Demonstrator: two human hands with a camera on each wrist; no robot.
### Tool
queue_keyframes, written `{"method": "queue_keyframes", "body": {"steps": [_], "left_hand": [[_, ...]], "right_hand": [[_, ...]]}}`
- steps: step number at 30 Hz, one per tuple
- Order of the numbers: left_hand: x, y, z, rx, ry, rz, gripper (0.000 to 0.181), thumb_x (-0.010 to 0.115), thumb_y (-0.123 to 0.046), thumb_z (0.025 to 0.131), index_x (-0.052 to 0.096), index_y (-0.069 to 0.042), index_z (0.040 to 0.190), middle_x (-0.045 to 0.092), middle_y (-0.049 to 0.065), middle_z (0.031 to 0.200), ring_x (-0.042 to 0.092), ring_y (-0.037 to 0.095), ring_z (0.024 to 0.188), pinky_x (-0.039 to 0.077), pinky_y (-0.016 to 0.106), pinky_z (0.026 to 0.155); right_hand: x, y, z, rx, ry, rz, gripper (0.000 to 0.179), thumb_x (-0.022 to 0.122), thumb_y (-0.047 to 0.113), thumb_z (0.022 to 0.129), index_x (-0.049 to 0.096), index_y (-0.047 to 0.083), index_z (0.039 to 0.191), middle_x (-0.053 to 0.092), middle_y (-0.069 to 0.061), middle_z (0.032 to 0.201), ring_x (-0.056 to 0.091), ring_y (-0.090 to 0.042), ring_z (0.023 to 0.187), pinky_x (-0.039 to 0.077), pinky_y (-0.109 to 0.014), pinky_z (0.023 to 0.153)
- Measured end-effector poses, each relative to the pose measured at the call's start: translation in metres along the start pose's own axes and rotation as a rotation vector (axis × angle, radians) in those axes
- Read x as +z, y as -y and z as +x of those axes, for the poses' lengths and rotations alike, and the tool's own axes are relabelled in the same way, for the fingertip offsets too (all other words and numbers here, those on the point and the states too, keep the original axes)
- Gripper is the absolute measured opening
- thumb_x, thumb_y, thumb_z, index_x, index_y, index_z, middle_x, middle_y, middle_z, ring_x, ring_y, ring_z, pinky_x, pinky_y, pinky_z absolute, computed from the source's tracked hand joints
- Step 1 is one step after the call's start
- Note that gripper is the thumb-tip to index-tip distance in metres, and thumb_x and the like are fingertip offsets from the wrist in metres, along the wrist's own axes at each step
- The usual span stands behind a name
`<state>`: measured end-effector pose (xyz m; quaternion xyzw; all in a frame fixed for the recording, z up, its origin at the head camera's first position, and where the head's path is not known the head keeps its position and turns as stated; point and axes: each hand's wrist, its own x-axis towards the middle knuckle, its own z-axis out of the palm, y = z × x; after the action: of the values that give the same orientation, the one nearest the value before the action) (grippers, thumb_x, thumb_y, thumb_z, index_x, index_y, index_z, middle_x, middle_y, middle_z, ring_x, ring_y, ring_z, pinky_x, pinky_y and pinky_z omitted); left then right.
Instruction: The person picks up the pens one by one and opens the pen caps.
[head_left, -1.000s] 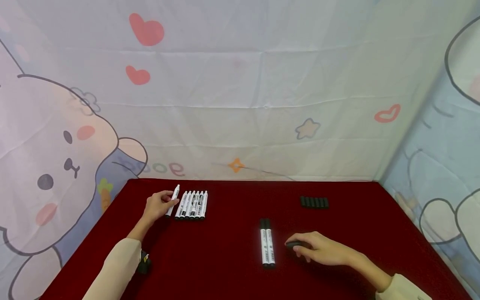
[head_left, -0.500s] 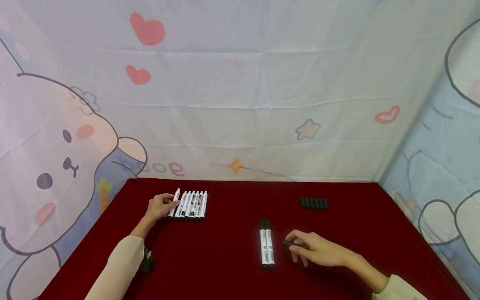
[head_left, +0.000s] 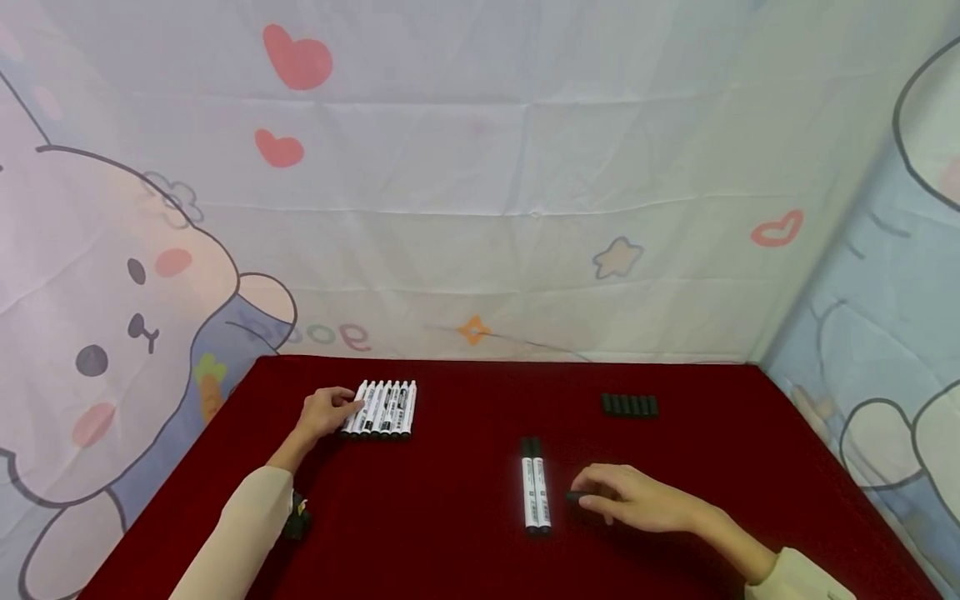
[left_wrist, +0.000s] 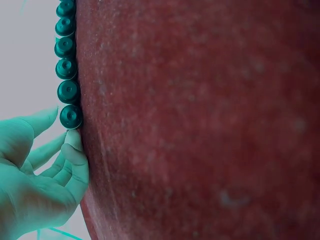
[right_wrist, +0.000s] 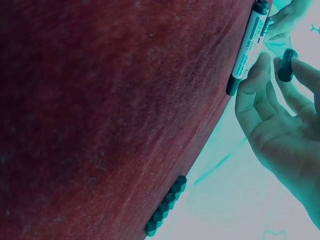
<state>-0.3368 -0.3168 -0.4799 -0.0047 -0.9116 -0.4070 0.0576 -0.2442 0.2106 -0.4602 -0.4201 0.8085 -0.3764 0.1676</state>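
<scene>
My left hand point(head_left: 324, 412) is at the left end of a row of uncapped white markers point(head_left: 390, 408), its thumb and fingertips on the outermost marker point(left_wrist: 71, 116). That marker lies close against its neighbours, pale tips pointing away from me and dark ends toward me. Over the right side of the table, my right hand point(head_left: 630, 497) pinches a black marker cap point(right_wrist: 286, 65) between thumb and finger. Just left of this hand, two capped markers point(head_left: 536, 492) lie side by side, black caps facing away. Their far ends line up.
A row of several black caps point(head_left: 629, 406) lies toward the back right of the dark red table point(head_left: 465, 542). Under my left cuff is a small dark object point(head_left: 297, 518). A printed cloth point(head_left: 480, 183) hangs behind and at the sides.
My left hand has moved slightly right and brought a separate marker against the row's left end. My right hand keeps the cap in nearly the same place, turning it slightly.
</scene>
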Motion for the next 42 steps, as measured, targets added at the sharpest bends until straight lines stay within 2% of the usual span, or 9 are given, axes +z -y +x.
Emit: {"method": "queue_keyframes", "body": {"steps": [5,8,14,20,24,29,33,36,42], "left_hand": [[-0.001,-0.002,0.001,-0.017,-0.042,0.024,0.038,0.066,-0.020,0.097,0.066,0.010,0.120,0.070,0.021,0.091,0.060,0.012,0.059,0.049,0.027,0.052],[-0.001,-0.006,0.001,-0.021,-0.069,0.056,0.033,0.063,-0.017,0.099,0.067,0.008,0.120,0.071,0.023,0.094,0.063,0.013,0.061,0.050,0.026,0.054],[-0.002,-0.018,-0.005,0.008,-0.050,0.068,0.031,0.061,-0.012,0.099,0.065,0.009,0.122,0.071,0.028,0.105,0.068,0.019,0.069,0.055,0.025,0.061],[0.003,-0.028,-0.010,0.091,-0.044,0.082,0.030,0.063,-0.007,0.096,0.067,0.009,0.121,0.072,0.026,0.098,0.066,0.018,0.065,0.050,0.026,0.058],[0.008,-0.037,-0.017,0.159,-0.015,0.068,0.028,0.064,-0.004,0.095,0.067,0.010,0.119,0.073,0.026,0.094,0.067,0.020,0.063,0.050,0.024,0.055],[0.014,-0.049,-0.025,0.203,0.021,0.049,0.026,0.065,-0.003,0.095,0.067,0.010,0.118,0.074,0.025,0.094,0.069,0.027,0.066,0.050,0.025,0.053],[0.023,-0.058,-0.031,0.248,0.071,0.067,0.025,0.065,-0.004,0.097,0.067,0.008,0.118,0.073,0.022,0.093,0.065,0.020,0.063,0.049,0.025,0.054],[0.031,-0.066,-0.036,0.284,0.116,0.075,0.024,0.065,-0.005,0.098,0.068,0.007,0.118,0.073,0.019,0.090,0.062,0.015,0.060,0.047,0.023,0.053],[0.044,-0.083,-0.046,0.359,0.209,0.070,0.024,0.064,-0.007,0.099,0.067,0.007,0.119,0.071,0.016,0.093,0.064,0.020,0.061,0.048,0.023,0.052]], "right_hand": [[-0.001,-0.005,0.001,-0.096,-0.047,-0.084,0.022,0.057,0.027,0.105,0.067,0.017,0.122,0.065,0.001,0.111,0.054,0.001,0.089,0.053,-0.021,0.077],[-0.003,-0.007,0.001,-0.108,-0.056,-0.089,0.022,0.059,0.027,0.104,0.068,0.017,0.122,0.067,0.000,0.112,0.056,0.001,0.092,0.054,-0.022,0.079],[-0.008,-0.009,-0.002,-0.011,-0.051,-0.027,0.027,0.058,0.024,0.105,0.066,0.005,0.123,0.071,-0.007,0.108,0.065,-0.004,0.080,0.058,-0.025,0.071],[-0.016,-0.016,-0.003,0.067,-0.075,-0.017,0.031,0.058,0.023,0.105,0.064,-0.002,0.124,0.072,-0.012,0.107,0.067,-0.009,0.076,0.059,-0.026,0.068],[-0.024,-0.023,-0.003,0.098,-0.114,-0.052,0.031,0.059,0.022,0.104,0.064,-0.003,0.122,0.072,-0.012,0.103,0.066,-0.008,0.073,0.057,-0.026,0.066],[-0.038,-0.037,-0.006,0.138,-0.189,-0.107,0.032,0.060,0.021,0.104,0.064,-0.005,0.123,0.072,-0.011,0.101,0.064,-0.007,0.071,0.056,-0.026,0.063],[-0.050,-0.050,-0.011,0.178,-0.270,-0.139,0.033,0.061,0.020,0.103,0.064,-0.006,0.124,0.073,-0.011,0.100,0.063,-0.006,0.069,0.054,-0.025,0.061],[-0.058,-0.057,-0.015,0.223,-0.331,-0.129,0.035,0.060,0.018,0.104,0.061,-0.009,0.126,0.074,-0.014,0.100,0.063,-0.006,0.069,0.053,-0.025,0.059],[-0.072,-0.066,-0.021,0.324,-0.430,-0.090,0.043,0.059,0.020,0.105,0.057,-0.013,0.132,0.075,-0.017,0.102,0.062,-0.010,0.068,0.051,-0.026,0.057]]}}
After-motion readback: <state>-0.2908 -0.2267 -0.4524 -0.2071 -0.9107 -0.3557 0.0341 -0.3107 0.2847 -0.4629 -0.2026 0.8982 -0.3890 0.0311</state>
